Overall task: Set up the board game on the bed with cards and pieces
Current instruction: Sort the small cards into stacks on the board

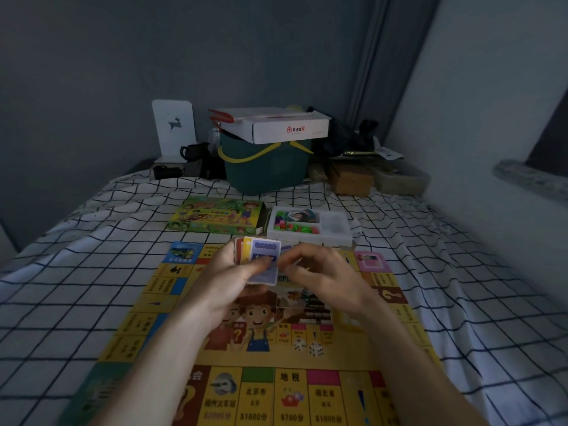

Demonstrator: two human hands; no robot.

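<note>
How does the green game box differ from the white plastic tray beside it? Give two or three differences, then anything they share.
The green game box is printed with colourful cartoon artwork; the white plastic tray is plain. The box shows no contents, while the tray is open on top, showing red and green pieces and a picture card. The box lies left, the tray right. Both rest on the checked bedsheet beyond the game board.

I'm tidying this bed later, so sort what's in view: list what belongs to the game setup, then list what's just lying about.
Game setup:
board
cards, held in left hand, right hand at them
game box
tray of pieces

Lying about:
green bucket
white carton on the bucket
deer card
brown box
</note>
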